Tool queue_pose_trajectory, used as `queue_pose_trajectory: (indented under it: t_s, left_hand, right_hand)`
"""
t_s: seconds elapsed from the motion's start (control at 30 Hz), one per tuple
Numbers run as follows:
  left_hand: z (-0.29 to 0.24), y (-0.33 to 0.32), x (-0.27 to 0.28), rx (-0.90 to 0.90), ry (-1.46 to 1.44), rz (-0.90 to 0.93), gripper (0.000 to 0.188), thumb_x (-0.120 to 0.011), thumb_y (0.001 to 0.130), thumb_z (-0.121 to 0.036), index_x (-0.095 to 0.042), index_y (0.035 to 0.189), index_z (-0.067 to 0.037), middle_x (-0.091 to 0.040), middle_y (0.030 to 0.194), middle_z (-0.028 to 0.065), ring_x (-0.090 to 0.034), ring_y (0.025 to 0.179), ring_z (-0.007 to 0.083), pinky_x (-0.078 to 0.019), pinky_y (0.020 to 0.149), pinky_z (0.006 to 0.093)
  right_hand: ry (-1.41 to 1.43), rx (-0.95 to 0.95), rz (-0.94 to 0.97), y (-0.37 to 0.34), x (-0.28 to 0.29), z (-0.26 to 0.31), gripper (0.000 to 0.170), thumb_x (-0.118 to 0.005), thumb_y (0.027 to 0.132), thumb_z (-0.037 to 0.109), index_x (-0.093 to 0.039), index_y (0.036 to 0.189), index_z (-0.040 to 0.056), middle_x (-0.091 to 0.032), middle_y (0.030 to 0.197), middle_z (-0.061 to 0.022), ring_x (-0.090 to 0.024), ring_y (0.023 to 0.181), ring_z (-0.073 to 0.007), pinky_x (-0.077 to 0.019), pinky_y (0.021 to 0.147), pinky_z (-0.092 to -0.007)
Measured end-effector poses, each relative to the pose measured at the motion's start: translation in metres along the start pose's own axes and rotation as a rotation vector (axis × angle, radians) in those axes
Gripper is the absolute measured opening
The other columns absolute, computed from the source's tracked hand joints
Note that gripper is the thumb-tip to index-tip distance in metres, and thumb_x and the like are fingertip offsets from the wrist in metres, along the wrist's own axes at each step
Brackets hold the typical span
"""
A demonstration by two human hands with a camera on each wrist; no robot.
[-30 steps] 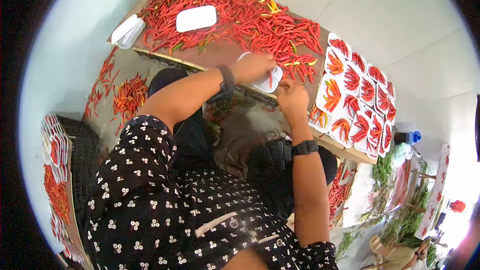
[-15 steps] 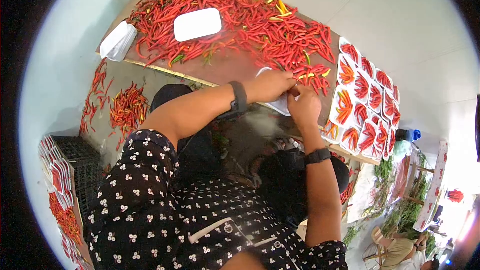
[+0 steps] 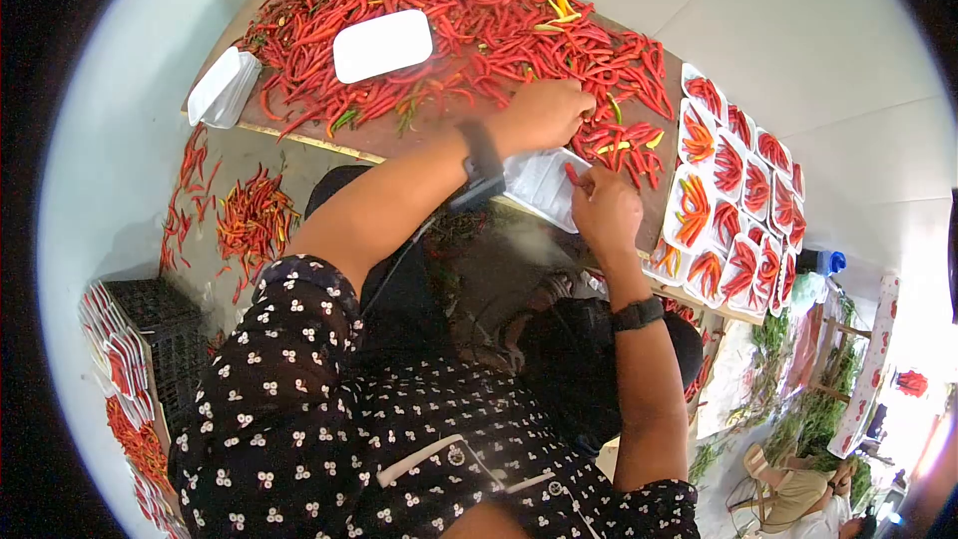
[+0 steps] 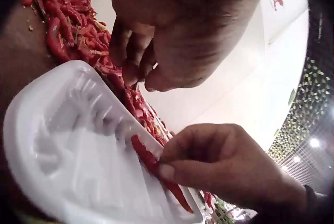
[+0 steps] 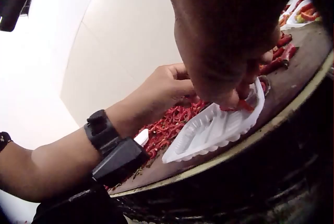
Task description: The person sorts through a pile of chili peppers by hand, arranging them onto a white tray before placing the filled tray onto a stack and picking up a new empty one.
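My right hand [image 3: 611,215] pinches a red chili pepper [image 4: 147,157] between thumb and fingers at the right end of a white foam tray [image 3: 534,183]. That tray sits at the table's front edge, its ribbed inside facing up. Just beyond the tray, my left hand [image 3: 547,115] reaches over the near side of a large heap of red chilies [image 3: 469,15]. Its fingers [image 4: 133,70] bend downward among the peppers in the left wrist view, and I cannot tell whether they hold one. In the right wrist view the right hand partly covers the tray's far end.
An upturned white tray [image 3: 383,46] lies on the heap, and stacked trays [image 3: 225,88] stand at the table's left corner. Several trays filled with chilies [image 3: 728,168] crowd the right end. More chilies [image 3: 254,215] lie on the floor at left, near a black crate [image 3: 175,349].
My left hand has moved from beside the right hand, away from me to the chili heap, uncovering the tray. The right hand stays at the tray's right end, a chili now showing in its fingers.
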State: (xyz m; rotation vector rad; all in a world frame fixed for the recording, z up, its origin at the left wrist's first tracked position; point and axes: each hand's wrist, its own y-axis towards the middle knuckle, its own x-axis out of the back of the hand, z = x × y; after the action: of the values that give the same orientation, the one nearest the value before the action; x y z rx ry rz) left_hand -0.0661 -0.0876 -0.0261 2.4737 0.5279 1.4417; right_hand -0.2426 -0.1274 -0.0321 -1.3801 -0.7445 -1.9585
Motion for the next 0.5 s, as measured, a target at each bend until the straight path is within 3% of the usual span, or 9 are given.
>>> queue_pose_trajectory:
  t_s: [0.13, 0.2, 0.43, 0.5]
  left_hand:
    - [0.000, 0.002, -0.012, 0.001, 0.171, 0.047, 0.016, -0.050, 0.081, -0.020, -0.058, 0.086, -0.007, -0.056, 0.084, 0.0129, -0.057, 0.081, 0.0322, -0.0464, 0.067, 0.0445]
    - [-0.006, 0.004, -0.010, 0.078, 0.254, 0.074, 0.019, -0.051, 0.081, -0.023, -0.059, 0.085, -0.007, -0.057, 0.087, 0.0127, -0.058, 0.083, 0.0322, -0.0469, 0.065, 0.0457]
    - [0.000, 0.003, 0.003, 0.144, 0.300, 0.054, 0.017, -0.053, 0.076, -0.018, -0.058, 0.088, -0.007, -0.060, 0.079, 0.0137, -0.060, 0.078, 0.0324, -0.0473, 0.064, 0.0459]
    - [0.003, 0.001, 0.007, 0.303, 0.208, 0.040, 0.023, -0.053, 0.075, -0.020, -0.055, 0.094, -0.007, -0.061, 0.075, 0.0138, -0.060, 0.075, 0.0328, -0.0464, 0.064, 0.0444]
  right_hand:
    - [0.053, 0.039, -0.024, -0.003, 0.005, 0.001, 0.030, -0.053, 0.084, 0.034, -0.063, 0.080, 0.0062, -0.063, 0.078, -0.0179, -0.062, 0.074, -0.0340, -0.0484, 0.065, -0.0454]
    - [0.048, 0.011, -0.024, -0.006, 0.008, 0.003, 0.012, -0.059, 0.071, 0.015, -0.061, 0.079, 0.0062, -0.063, 0.074, -0.0117, -0.061, 0.071, -0.0301, -0.0469, 0.064, -0.0405]
    - [0.071, 0.024, -0.066, -0.010, 0.007, 0.001, 0.012, -0.060, 0.072, 0.017, -0.061, 0.079, 0.0070, -0.063, 0.073, -0.0117, -0.061, 0.071, -0.0303, -0.0468, 0.064, -0.0412]
    - [0.052, 0.010, -0.036, -0.011, 0.010, 0.004, 0.013, -0.060, 0.073, 0.018, -0.061, 0.080, 0.0074, -0.063, 0.072, -0.0113, -0.062, 0.071, -0.0304, -0.0470, 0.064, -0.0413]
